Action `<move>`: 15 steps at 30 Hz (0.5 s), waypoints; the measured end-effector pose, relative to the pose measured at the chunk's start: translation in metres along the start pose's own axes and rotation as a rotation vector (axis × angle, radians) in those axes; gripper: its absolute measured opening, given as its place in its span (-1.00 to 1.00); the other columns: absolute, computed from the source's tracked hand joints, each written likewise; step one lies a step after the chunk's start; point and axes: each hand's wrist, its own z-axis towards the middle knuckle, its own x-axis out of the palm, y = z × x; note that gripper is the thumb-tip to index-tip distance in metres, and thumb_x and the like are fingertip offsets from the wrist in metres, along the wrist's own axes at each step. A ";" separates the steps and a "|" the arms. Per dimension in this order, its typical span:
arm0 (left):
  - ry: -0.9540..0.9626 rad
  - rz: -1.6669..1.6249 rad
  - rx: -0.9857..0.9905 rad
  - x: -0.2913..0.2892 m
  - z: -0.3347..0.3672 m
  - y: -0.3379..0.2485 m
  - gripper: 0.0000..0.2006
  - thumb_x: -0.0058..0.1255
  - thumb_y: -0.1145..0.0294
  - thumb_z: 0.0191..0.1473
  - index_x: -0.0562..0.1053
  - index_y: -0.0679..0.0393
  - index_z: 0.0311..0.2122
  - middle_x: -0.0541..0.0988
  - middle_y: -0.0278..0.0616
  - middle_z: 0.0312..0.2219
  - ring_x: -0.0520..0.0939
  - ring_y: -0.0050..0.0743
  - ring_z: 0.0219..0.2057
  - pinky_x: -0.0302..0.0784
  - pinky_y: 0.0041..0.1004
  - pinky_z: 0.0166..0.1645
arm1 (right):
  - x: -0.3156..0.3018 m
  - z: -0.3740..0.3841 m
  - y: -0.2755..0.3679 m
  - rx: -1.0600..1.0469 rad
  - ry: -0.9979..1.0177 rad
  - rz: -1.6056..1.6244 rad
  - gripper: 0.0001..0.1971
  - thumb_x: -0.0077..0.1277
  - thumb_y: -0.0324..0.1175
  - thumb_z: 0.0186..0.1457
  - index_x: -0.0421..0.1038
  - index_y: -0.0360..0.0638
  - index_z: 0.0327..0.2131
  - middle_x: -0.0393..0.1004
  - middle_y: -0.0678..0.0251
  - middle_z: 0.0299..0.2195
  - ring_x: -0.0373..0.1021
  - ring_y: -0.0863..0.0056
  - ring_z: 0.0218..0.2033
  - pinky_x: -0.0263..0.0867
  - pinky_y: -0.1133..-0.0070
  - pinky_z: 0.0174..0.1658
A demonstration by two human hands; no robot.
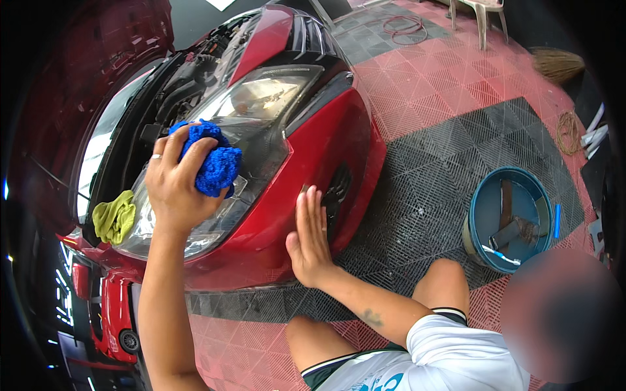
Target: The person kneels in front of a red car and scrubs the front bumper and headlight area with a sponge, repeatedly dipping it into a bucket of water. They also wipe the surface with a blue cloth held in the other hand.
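Note:
My left hand (176,186), with a ring on one finger, is closed around a bunched blue microfiber cloth (218,169). The cloth is over the clear headlight (241,120) of a red car, and the hand covers part of the lens. My right hand (310,241) lies with its fingers straight along the red front bumper (261,241), beside the dark fog lamp recess (337,189). It shows nothing in its grasp. Next to my left wrist, a yellow-green cloth (114,218) rests crumpled at the headlight's edge.
The raised hood (78,72) stands above the engine bay (189,81). A blue-rimmed bucket (473,215) with water and tools stands right, near a blue stick (557,221). A broom (557,63), hose (404,26) and chair (481,23) are farther off. A blurred patch hides the lower right.

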 end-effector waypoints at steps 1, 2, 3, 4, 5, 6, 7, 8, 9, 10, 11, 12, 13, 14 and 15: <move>0.008 -0.003 0.005 0.000 -0.003 0.002 -0.43 0.37 0.29 -0.41 0.61 0.09 -0.11 0.60 0.03 0.00 0.61 0.17 -0.08 0.56 -0.07 0.03 | -0.004 0.007 -0.004 -0.006 -0.032 -0.052 -0.25 -0.42 -0.08 0.50 -0.38 -0.35 0.52 -0.47 -0.26 0.54 -0.49 -0.27 0.56 -0.49 -0.14 0.49; 0.024 -0.017 0.009 -0.003 -0.006 0.005 -0.42 0.38 0.27 -0.40 0.60 0.08 -0.09 0.60 0.03 0.01 0.61 0.19 -0.07 0.54 -0.06 0.04 | -0.009 0.026 -0.010 -0.010 -0.055 -0.094 -0.25 -0.44 -0.08 0.51 -0.38 -0.35 0.52 -0.46 -0.25 0.54 -0.49 -0.27 0.56 -0.51 -0.13 0.49; 0.027 -0.030 0.010 0.001 -0.003 0.002 -0.41 0.39 0.27 -0.40 0.60 0.07 -0.08 0.59 0.03 0.02 0.60 0.19 -0.06 0.54 -0.06 0.04 | -0.017 0.063 -0.040 0.037 -0.229 -0.044 -0.26 -0.47 -0.04 0.53 -0.36 -0.34 0.52 -0.42 -0.22 0.55 -0.45 -0.21 0.57 -0.51 -0.11 0.50; 0.027 -0.036 0.013 0.004 0.003 0.001 -0.40 0.40 0.27 -0.40 0.60 0.06 -0.07 0.59 0.02 0.03 0.60 0.20 -0.06 0.53 -0.05 0.05 | -0.036 0.106 -0.077 0.156 -0.317 -0.073 -0.26 -0.52 0.03 0.54 -0.32 -0.30 0.53 -0.37 -0.13 0.56 -0.41 -0.07 0.58 -0.48 -0.06 0.51; 0.024 -0.030 0.006 0.005 0.011 -0.003 -0.39 0.41 0.29 -0.41 0.60 0.04 -0.06 0.58 0.02 0.04 0.59 0.19 -0.05 0.53 -0.04 0.05 | -0.064 0.148 -0.122 0.294 -0.355 -0.027 -0.26 -0.57 0.08 0.54 -0.28 -0.27 0.53 -0.34 -0.05 0.57 -0.39 0.05 0.59 -0.46 -0.01 0.53; 0.033 -0.015 -0.004 0.003 0.011 -0.004 -0.38 0.41 0.32 -0.42 0.60 0.03 -0.06 0.58 0.02 0.03 0.59 0.20 -0.04 0.53 -0.04 0.05 | -0.087 0.168 -0.130 0.443 -0.315 0.070 -0.26 -0.63 0.10 0.54 -0.26 -0.26 0.53 -0.31 -0.01 0.57 -0.39 0.07 0.60 -0.47 0.01 0.53; 0.037 -0.015 -0.008 0.002 0.007 -0.002 -0.38 0.41 0.33 -0.43 0.60 0.04 -0.06 0.58 0.02 0.03 0.59 0.20 -0.04 0.53 -0.04 0.05 | -0.075 0.158 -0.124 0.379 -0.318 0.047 -0.26 -0.60 0.09 0.54 -0.27 -0.26 0.53 -0.32 -0.02 0.57 -0.39 0.06 0.60 -0.46 0.01 0.53; 0.042 -0.015 -0.015 0.004 0.002 0.002 -0.38 0.41 0.34 -0.43 0.60 0.04 -0.06 0.58 0.03 0.03 0.59 0.21 -0.04 0.54 -0.05 0.05 | -0.053 0.141 -0.112 0.314 -0.318 0.023 -0.26 -0.57 0.08 0.55 -0.28 -0.27 0.53 -0.33 -0.03 0.57 -0.39 0.05 0.59 -0.46 0.00 0.53; 0.052 -0.018 -0.027 0.007 -0.005 0.003 -0.38 0.40 0.34 -0.43 0.60 0.04 -0.06 0.58 0.03 0.03 0.59 0.21 -0.03 0.54 -0.05 0.05 | -0.032 0.100 -0.084 0.197 -0.268 -0.016 -0.27 -0.52 0.02 0.55 -0.31 -0.30 0.53 -0.37 -0.11 0.57 -0.41 -0.03 0.59 -0.46 -0.03 0.53; 0.065 -0.011 -0.034 0.005 -0.011 0.004 -0.38 0.40 0.35 -0.43 0.60 0.04 -0.06 0.58 0.04 0.03 0.60 0.22 -0.03 0.54 -0.05 0.05 | -0.013 0.056 -0.048 0.127 -0.197 0.026 -0.29 -0.49 -0.07 0.54 -0.35 -0.34 0.52 -0.40 -0.19 0.55 -0.43 -0.13 0.58 -0.48 -0.06 0.52; 0.061 -0.009 -0.026 0.002 -0.006 0.005 -0.38 0.40 0.35 -0.42 0.60 0.04 -0.06 0.58 0.05 0.03 0.60 0.22 -0.03 0.54 -0.05 0.05 | -0.005 0.026 -0.031 0.009 -0.129 -0.032 -0.30 -0.50 -0.12 0.53 -0.37 -0.35 0.52 -0.42 -0.22 0.55 -0.45 -0.18 0.57 -0.48 -0.09 0.51; 0.057 0.004 -0.014 -0.001 -0.004 0.007 -0.39 0.40 0.35 -0.42 0.60 0.04 -0.06 0.58 0.05 0.03 0.60 0.22 -0.03 0.54 -0.05 0.06 | -0.006 0.022 -0.026 0.023 -0.075 -0.068 -0.30 -0.49 -0.14 0.53 -0.39 -0.34 0.52 -0.44 -0.19 0.55 -0.46 -0.16 0.57 -0.46 -0.10 0.50; 0.049 0.001 -0.003 0.002 -0.003 0.007 -0.39 0.40 0.34 -0.41 0.60 0.05 -0.06 0.58 0.06 0.03 0.60 0.22 -0.03 0.55 -0.04 0.06 | -0.012 0.042 -0.040 0.078 -0.151 -0.084 -0.30 -0.49 -0.12 0.54 -0.35 -0.36 0.52 -0.40 -0.20 0.55 -0.43 -0.15 0.57 -0.42 -0.04 0.51; 0.052 -0.002 0.006 0.001 -0.005 0.006 -0.39 0.39 0.33 -0.41 0.60 0.05 -0.06 0.58 0.06 0.03 0.60 0.22 -0.03 0.55 -0.04 0.06 | -0.021 0.078 -0.062 0.142 -0.220 -0.095 -0.30 -0.48 -0.10 0.55 -0.32 -0.37 0.52 -0.36 -0.20 0.55 -0.40 -0.15 0.57 -0.37 0.01 0.53; 0.049 -0.015 -0.022 0.004 0.008 -0.003 -0.40 0.39 0.31 -0.40 0.61 0.06 -0.06 0.58 0.08 0.03 0.61 0.23 -0.02 0.54 -0.03 0.08 | -0.048 0.134 -0.122 0.212 -0.305 -0.039 -0.30 -0.46 -0.06 0.55 -0.24 -0.39 0.50 -0.29 -0.20 0.54 -0.35 -0.09 0.57 -0.31 0.11 0.53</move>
